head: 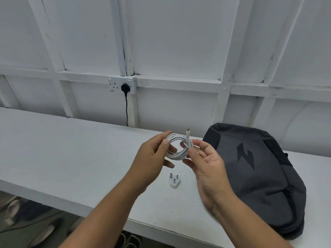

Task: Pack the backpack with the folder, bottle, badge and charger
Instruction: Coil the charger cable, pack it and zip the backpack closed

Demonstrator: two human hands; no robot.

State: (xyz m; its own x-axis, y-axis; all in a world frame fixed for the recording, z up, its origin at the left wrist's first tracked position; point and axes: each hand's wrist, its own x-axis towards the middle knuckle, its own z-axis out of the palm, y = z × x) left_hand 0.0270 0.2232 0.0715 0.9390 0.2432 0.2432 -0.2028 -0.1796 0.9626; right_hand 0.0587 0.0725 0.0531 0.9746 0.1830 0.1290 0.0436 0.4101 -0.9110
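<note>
A white charger cable [176,140] is wound into a coil and held in the air above the table, its connector end sticking up. My left hand [152,158] pinches the coil's left side and my right hand [206,163] pinches its right side. Below the hands, the white charger plug [174,182] lies on the table with its prongs up. The dark grey backpack [254,178] lies flat on the table to the right of my right hand, and it looks zipped shut. No folder, bottle or badge is visible.
The white table [71,158] runs along a white panelled wall. A wall socket [122,85] holds a black plug with a cable hanging behind the table. Shoes [16,208] lie on the floor below the table's front edge.
</note>
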